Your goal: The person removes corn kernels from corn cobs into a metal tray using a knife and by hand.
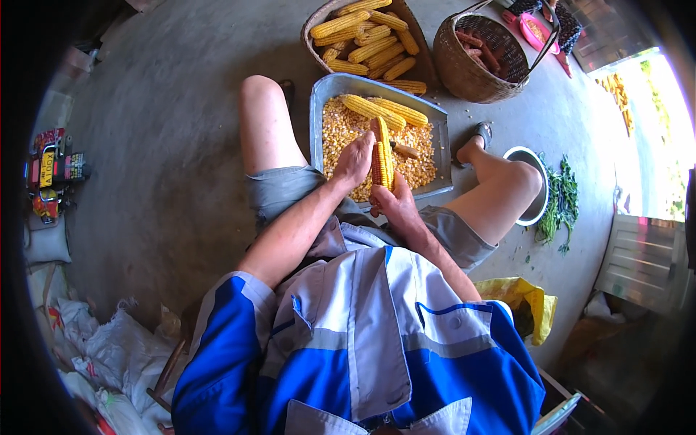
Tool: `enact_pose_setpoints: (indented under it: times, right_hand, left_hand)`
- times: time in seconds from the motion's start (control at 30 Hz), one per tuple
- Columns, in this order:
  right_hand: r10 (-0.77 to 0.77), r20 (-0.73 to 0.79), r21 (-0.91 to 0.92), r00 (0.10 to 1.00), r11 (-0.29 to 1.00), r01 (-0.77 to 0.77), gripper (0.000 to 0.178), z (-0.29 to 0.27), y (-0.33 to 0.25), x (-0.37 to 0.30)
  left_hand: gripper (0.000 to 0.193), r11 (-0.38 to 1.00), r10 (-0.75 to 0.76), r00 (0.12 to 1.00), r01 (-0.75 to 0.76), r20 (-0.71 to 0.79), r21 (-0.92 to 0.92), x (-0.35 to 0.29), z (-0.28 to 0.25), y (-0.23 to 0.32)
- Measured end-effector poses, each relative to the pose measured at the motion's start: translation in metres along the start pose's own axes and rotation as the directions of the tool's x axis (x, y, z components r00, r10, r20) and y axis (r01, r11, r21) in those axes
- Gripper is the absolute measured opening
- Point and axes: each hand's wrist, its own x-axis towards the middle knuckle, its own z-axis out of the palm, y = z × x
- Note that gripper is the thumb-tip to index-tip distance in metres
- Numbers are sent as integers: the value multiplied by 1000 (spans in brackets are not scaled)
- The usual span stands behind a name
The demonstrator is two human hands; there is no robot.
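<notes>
And here we are over the grey tray, where a yellow corn cob stands lengthwise between two busy hands! The right hand has the near end in a firm grasp, while the left hand is clenched against the upper left side, its fingertips partly hidden from us. A reddish-brown strip shows along the cob's left edge! Below it, loose kernels carpet the tray, and two more full cobs lie across them towards the far side. Just beyond, a basket brims with yellow corn, and to its right a handled basket holds reddish-brown cobs. Out by the right knee sits a pale-rimmed basin, leafy greens spread on the floor beside it
</notes>
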Motion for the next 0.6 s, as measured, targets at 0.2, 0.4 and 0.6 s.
enact_pose_setpoints:
  times: [0.2,0.4,0.6]
  right_hand:
    - [-41,-15,-102,999,994,39,31,-2,4,6]
    - [-51,4,-127,999,991,51,26,3,5,5]
    - [-29,-26,-127,999,992,25,29,1,4,12]
  left_hand:
    - [77,982,-163,976,146,146,120,-5,3,1]
    - [58,975,-68,997,61,24,214,-2,12,-17]
    - [60,989,-124,992,124,-4,76,0,9,-16]
